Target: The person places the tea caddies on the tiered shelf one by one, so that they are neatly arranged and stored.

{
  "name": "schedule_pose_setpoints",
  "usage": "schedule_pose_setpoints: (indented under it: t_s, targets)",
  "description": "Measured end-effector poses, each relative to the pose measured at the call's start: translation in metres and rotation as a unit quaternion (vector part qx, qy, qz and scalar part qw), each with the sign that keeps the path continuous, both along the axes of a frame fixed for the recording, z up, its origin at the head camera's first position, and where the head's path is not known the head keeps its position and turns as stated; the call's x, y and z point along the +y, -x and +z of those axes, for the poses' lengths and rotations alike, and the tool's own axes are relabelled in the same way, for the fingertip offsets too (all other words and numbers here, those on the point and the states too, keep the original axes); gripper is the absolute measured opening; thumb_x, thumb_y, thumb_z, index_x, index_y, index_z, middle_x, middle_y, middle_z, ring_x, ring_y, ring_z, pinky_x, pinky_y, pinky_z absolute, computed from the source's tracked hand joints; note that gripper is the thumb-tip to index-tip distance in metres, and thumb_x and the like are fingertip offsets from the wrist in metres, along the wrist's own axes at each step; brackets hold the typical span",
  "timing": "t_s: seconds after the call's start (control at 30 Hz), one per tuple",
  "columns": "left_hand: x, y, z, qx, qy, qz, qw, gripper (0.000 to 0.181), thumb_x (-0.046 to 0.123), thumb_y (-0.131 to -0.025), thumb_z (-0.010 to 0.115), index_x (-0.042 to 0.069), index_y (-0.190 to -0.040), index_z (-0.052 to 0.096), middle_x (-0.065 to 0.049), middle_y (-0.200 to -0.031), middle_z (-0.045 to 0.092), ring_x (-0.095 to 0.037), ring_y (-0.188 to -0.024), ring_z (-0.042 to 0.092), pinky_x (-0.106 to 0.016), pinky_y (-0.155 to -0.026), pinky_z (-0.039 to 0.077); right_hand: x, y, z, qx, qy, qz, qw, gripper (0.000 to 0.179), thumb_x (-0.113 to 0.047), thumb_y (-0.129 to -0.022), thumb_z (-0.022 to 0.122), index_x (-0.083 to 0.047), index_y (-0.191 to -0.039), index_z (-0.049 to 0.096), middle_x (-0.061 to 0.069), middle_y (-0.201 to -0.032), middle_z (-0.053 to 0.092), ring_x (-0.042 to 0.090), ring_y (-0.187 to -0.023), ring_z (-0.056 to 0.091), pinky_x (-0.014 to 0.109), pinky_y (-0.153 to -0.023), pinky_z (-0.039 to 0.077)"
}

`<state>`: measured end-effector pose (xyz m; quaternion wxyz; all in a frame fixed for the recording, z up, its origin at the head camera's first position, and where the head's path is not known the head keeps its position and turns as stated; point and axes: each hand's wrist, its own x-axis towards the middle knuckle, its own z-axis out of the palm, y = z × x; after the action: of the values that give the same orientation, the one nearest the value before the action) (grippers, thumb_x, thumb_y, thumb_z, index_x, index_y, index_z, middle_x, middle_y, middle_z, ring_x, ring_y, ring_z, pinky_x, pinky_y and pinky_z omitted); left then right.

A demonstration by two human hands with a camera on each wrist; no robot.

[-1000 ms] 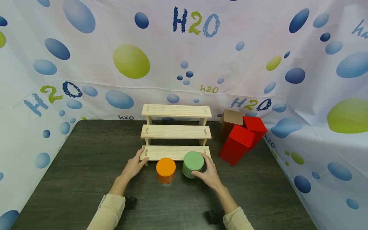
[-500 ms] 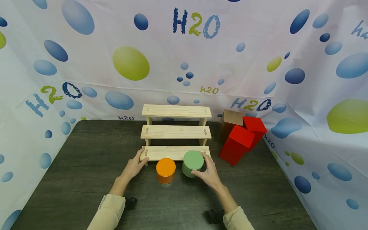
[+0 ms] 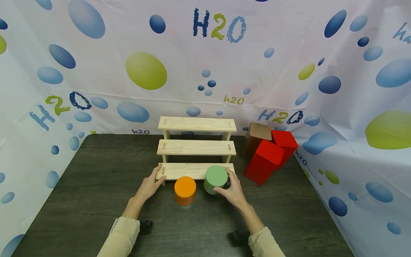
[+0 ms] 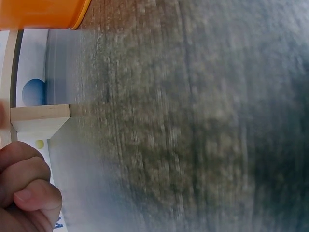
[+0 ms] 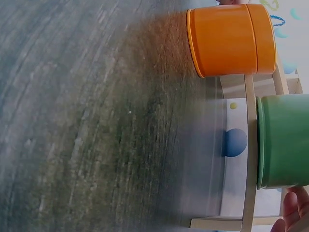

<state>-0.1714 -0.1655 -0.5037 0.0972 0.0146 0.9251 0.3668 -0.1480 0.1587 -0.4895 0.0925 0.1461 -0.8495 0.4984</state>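
A light three-step wooden shelf [image 3: 196, 147] stands against the backdrop. My left hand [image 3: 149, 185] grips the left end of its lowest step, thumb at the front edge; curled fingers [image 4: 30, 176] show beside the board in the left wrist view. In my right hand [image 3: 236, 195] is a green round tin [image 3: 216, 178], held from its right side in front of that step's right half. The right wrist view has the green tin [image 5: 285, 140] raised off the table, its base about level with the board. Left of it, an orange round tin [image 3: 185, 191] stands upright on the table.
Two red boxes [image 3: 264, 162] and a brown cardboard box [image 3: 258, 132] cluster right of the shelf. The dark wooden table [image 3: 106, 171] spreads around. A printed backdrop [image 3: 205, 53] rises behind and at the sides. Small black objects sit by both wrists.
The right hand has lifted the green tin slightly and carried it a little toward the lowest step. The left hand, shelf and orange tin have stayed in place.
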Motion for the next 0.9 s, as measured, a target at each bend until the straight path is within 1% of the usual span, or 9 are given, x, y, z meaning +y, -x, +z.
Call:
schedule_pose_setpoints:
  t_s: [0.1,0.23,0.33,0.4,0.53,0.63,0.7,0.77,0.9]
  targets:
    - [0.0,0.0,-0.001,-0.003,0.0,0.001,1.0,0.063,0.037,-0.096,0.045,0.009,-0.145,0.017,-0.031,-0.138,0.032,-0.05,-0.112,0.045,-0.058,-0.087,0.037,0.0,0.002,-0.001,-0.005,0.0,-0.002,1.0,0.08,-0.034,-0.067,0.08,-0.007,-0.132,0.043,0.014,-0.117,0.053,0.023,-0.094,0.042,0.049,-0.077,0.035]
    - [0.0,0.0,-0.001,-0.007,0.001,0.004,1.0,0.064,0.037,-0.096,0.045,0.01,-0.145,0.017,-0.031,-0.139,0.031,-0.05,-0.113,0.045,-0.058,-0.087,0.037,0.0,0.005,-0.001,-0.019,0.002,-0.007,0.9998,0.079,-0.026,-0.067,0.081,-0.011,-0.134,0.042,0.012,-0.123,0.052,0.025,-0.103,0.042,0.047,-0.082,0.034]
    - [0.0,0.001,-0.001,-0.007,0.003,0.005,1.0,0.064,0.037,-0.096,0.045,0.01,-0.145,0.016,-0.031,-0.139,0.031,-0.05,-0.113,0.044,-0.058,-0.087,0.037,-0.001,0.007,-0.001,-0.026,0.01,-0.008,0.9996,0.079,-0.019,-0.068,0.081,-0.01,-0.135,0.04,0.012,-0.123,0.052,0.024,-0.102,0.041,0.048,-0.082,0.035]
    - [0.0,0.001,-0.001,-0.006,0.003,0.004,1.0,0.063,0.037,-0.096,0.045,0.01,-0.145,0.016,-0.031,-0.139,0.03,-0.05,-0.114,0.043,-0.059,-0.087,0.037,-0.002,0.007,0.002,-0.025,0.014,-0.01,0.9995,0.079,-0.013,-0.068,0.08,-0.006,-0.135,0.039,0.015,-0.121,0.052,0.024,-0.098,0.041,0.045,-0.079,0.036]
    - [0.0,0.001,-0.001,-0.006,0.0,0.004,1.0,0.063,0.037,-0.096,0.045,0.009,-0.145,0.017,-0.031,-0.14,0.03,-0.05,-0.115,0.042,-0.059,-0.088,0.036,-0.009,0.002,0.019,-0.032,0.021,-0.023,0.999,0.077,-0.006,-0.07,0.078,0.003,-0.134,0.036,0.021,-0.108,0.049,0.025,-0.087,0.038,0.032,-0.072,0.032]
    - [0.0,0.001,-0.001,-0.005,-0.003,0.005,1.0,0.064,0.037,-0.096,0.045,0.009,-0.145,0.017,-0.031,-0.139,0.03,-0.05,-0.115,0.042,-0.059,-0.088,0.036,-0.012,-0.001,0.03,-0.032,0.024,-0.027,0.9988,0.075,-0.008,-0.072,0.077,0.006,-0.132,0.034,0.023,-0.108,0.045,0.025,-0.082,0.036,0.031,-0.071,0.029]
    - [0.0,0.001,-0.002,-0.006,-0.005,0.005,1.0,0.064,0.037,-0.096,0.045,0.009,-0.145,0.016,-0.031,-0.139,0.031,-0.05,-0.115,0.043,-0.059,-0.089,0.036,-0.012,0.002,0.026,-0.034,0.028,-0.026,0.9987,0.074,-0.008,-0.073,0.076,0.005,-0.133,0.034,0.023,-0.11,0.044,0.024,-0.083,0.036,0.034,-0.072,0.03]
    - [-0.001,0.002,-0.002,-0.005,-0.007,0.004,1.0,0.064,0.038,-0.096,0.045,0.009,-0.145,0.017,-0.031,-0.139,0.031,-0.05,-0.115,0.043,-0.058,-0.089,0.036,-0.009,0.008,0.016,-0.039,0.027,-0.028,0.9985,0.074,-0.008,-0.074,0.075,0.002,-0.134,0.033,0.02,-0.108,0.045,0.023,-0.084,0.036,0.036,-0.072,0.03]
    - [-0.001,0.002,-0.002,-0.006,-0.008,0.004,0.9999,0.064,0.038,-0.096,0.045,0.008,-0.145,0.017,-0.031,-0.139,0.031,-0.05,-0.115,0.043,-0.058,-0.089,0.036,-0.005,0.018,0.0,-0.046,0.031,-0.031,0.998,0.076,-0.011,-0.074,0.076,-0.007,-0.137,0.033,0.013,-0.102,0.045,0.022,-0.086,0.036,0.035,-0.073,0.03]
